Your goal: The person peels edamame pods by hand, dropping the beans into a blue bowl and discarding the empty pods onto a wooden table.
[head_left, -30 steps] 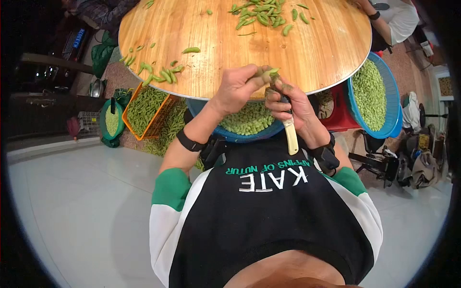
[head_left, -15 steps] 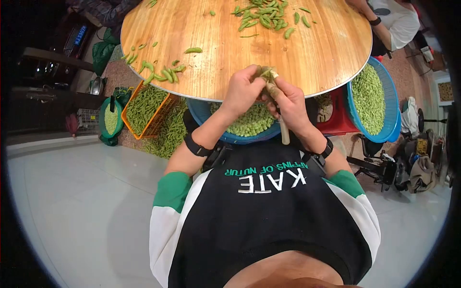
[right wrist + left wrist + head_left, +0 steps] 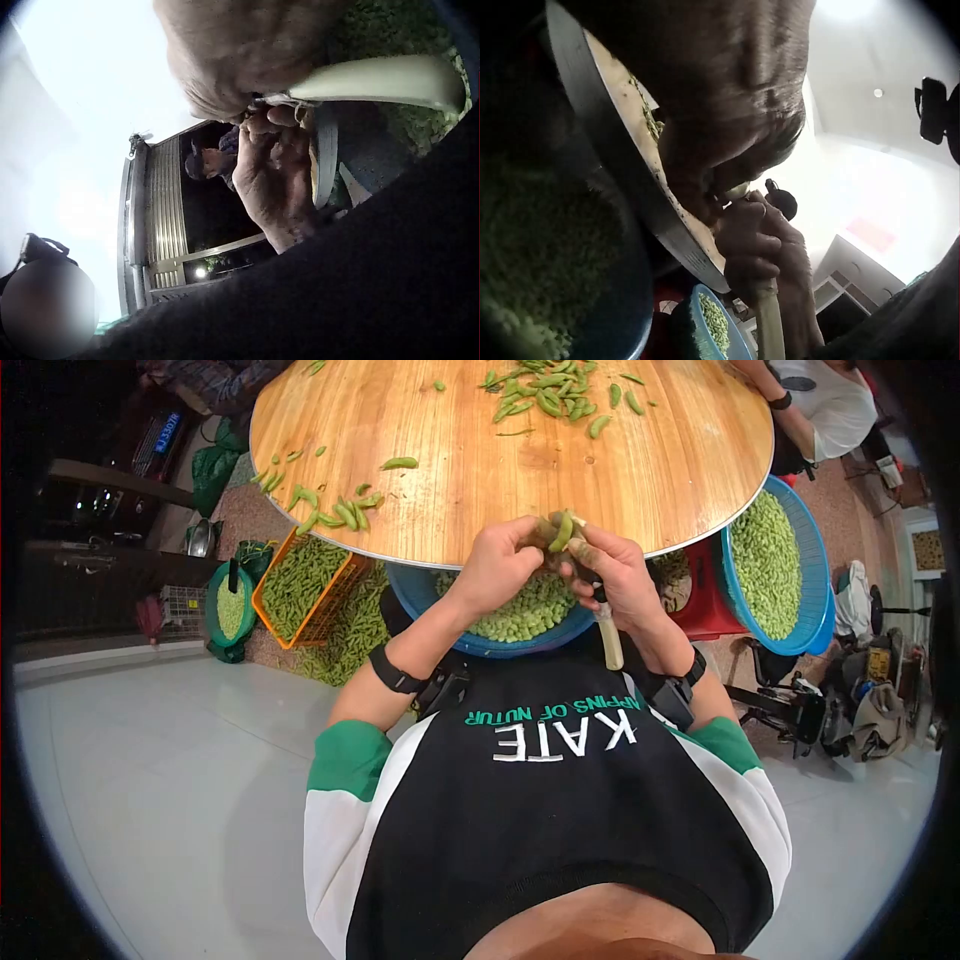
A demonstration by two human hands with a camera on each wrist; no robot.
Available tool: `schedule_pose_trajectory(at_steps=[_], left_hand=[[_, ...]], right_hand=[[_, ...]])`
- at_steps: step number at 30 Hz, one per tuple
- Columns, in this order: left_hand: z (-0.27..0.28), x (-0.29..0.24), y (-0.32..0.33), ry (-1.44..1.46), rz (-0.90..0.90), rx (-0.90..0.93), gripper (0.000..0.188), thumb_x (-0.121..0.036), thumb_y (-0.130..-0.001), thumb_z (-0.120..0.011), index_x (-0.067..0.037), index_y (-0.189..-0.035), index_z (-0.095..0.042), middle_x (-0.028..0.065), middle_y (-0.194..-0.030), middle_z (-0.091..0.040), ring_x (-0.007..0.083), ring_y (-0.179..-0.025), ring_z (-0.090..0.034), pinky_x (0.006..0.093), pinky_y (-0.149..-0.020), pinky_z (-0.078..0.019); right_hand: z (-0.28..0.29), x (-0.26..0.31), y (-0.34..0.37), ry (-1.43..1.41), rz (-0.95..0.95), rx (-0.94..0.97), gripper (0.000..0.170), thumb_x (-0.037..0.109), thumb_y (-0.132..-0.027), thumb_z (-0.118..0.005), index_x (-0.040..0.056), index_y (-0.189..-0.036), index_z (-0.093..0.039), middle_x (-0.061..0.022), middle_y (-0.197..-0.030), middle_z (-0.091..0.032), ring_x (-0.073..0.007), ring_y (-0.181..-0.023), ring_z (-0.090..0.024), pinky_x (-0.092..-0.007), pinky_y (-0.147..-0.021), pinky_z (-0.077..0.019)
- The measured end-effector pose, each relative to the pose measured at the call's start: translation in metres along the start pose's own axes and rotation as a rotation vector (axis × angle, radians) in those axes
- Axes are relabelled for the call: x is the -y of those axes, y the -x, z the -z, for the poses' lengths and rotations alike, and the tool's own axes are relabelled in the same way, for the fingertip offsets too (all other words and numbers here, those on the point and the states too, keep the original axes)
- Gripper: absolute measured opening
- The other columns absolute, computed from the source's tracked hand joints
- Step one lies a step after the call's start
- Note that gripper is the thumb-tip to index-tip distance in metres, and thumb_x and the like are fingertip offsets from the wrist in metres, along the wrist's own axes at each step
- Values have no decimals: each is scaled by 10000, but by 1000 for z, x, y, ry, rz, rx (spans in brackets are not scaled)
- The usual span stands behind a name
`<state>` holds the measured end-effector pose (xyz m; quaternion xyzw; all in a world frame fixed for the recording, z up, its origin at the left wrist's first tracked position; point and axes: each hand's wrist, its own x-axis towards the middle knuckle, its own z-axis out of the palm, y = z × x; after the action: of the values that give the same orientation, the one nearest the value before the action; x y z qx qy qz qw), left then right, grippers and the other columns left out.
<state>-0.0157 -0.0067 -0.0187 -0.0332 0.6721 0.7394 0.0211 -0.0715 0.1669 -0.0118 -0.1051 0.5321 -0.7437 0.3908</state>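
Note:
Both hands meet above the near edge of the round wooden table point(image 3: 440, 490). The left hand point(image 3: 502, 565) pinches a green pod point(image 3: 563, 532) between thumb and fingers, and the right hand's thumb lies against it. Curled fingers of the right hand point(image 3: 620, 582) grip a tool with a pale handle point(image 3: 611, 642), which points back toward the body; its working end is hidden. In the left wrist view, the pale handle point(image 3: 770, 322) sticks out below the right hand point(image 3: 754, 247). The right wrist view shows the handle point(image 3: 382, 79) beside the right hand point(image 3: 232, 56), with the left hand point(image 3: 277, 176) touching it.
Below the hands sits a blue basket of shelled beans point(image 3: 520, 610). Loose pods point(image 3: 345, 515) lie at the table's left edge, with a pile point(image 3: 555, 390) farther back. An orange crate point(image 3: 305, 590) stands left, another blue basket point(image 3: 815, 590) right. Another person's arm point(image 3: 790, 425) is at upper right.
The hands have drawn slightly apart since half a second ago, and a whole green pod now shows between them. The tool's handle has swung a little to the right.

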Motion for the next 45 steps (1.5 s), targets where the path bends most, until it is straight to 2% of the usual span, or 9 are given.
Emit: schedule_pose_trajectory(at_steps=[9, 15, 22, 29, 34, 35, 37, 42, 45], left_hand=[[9, -7, 20, 8, 50, -29, 118, -54, -874, -601, 16, -966, -576, 28, -861, -625, 70, -777, -574, 231, -679, -473], [82, -46, -11, -1645, -501, -659, 151, -11, -737, -584, -56, -878, -617, 134, -807, -572, 337, -784, -565, 413, -681, -469], [31, -31, -130, -1242, -866, 20, 192, -5, -717, -591, -68, -897, -620, 132, -880, -564, 318, -860, -581, 393, -737, -490], [3, -4, -205, -1547, -879, 111, 189, -33, -739, -576, -65, -925, -576, 147, -869, -521, 327, -842, -565, 397, -706, -488], [-8, -2, -189, -1150, -1072, -15, 230, -139, -732, -676, -62, -926, -582, 170, -866, -578, 341, -828, -595, 417, -641, -497], [-10, -4, -174, -1150, -1067, -14, 230, -139, -732, -676, -62, -926, -582, 170, -866, -578, 341, -828, -595, 417, -641, -497], [-18, -30, -130, -703, -375, 146, 217, -161, -791, -670, -31, -924, -558, 174, -770, -607, 348, -687, -595, 396, -599, -477], [-4, -7, -82, -116, -102, 129, 103, -105, -879, -625, -6, -893, -598, -7, -674, -584, 38, -587, -526, 199, -507, -406], [-1, -12, -61, -31, 35, 103, 100, -108, -895, -608, -25, -949, -622, -19, -685, -587, 31, -584, -516, 182, -513, -407]], right_hand=[[0, -5, 6, 25, 12, 120, 359, 140, -960, -480, 30, -1302, -488, -13, -761, -584, -43, -511, -442, -164, -416, -344], [34, 1, -15, -44, 155, -157, 330, 169, -975, -450, 5, -1258, -495, -32, -790, -546, -47, -531, -440, -181, -422, -352], [34, -4, -24, -3, 233, -180, 307, 164, -967, -481, -1, -1223, -517, -37, -784, -553, -50, -533, -449, -181, -420, -355], [38, -6, -26, 47, 246, -188, 286, 170, -963, -491, -4, -1184, -538, -31, -757, -580, -39, -504, -455, -181, -409, -374], [37, 1, -24, -241, 259, -235, 283, 164, -971, -470, 3, -1201, -502, -53, -810, -545, -75, -555, -452, -202, -431, -369], [39, -1, -24, -242, 255, -236, 283, 164, -971, -470, 3, -1201, -502, -53, -810, -545, -75, -555, -452, -202, -431, -369], [43, -5, -25, -395, 315, -246, 211, 170, -976, -453, 25, -1123, -497, -68, -824, -533, -98, -564, -446, -211, -436, -368], [41, -1, -18, -355, 197, -45, 233, 172, -968, -459, 65, -1171, -497, -48, -801, -540, -91, -537, -444, -207, -427, -361], [30, -2, -16, -356, 92, -10, 228, 178, -969, -461, 65, -1162, -510, -47, -795, -545, -89, -532, -443, -204, -422, -355]])
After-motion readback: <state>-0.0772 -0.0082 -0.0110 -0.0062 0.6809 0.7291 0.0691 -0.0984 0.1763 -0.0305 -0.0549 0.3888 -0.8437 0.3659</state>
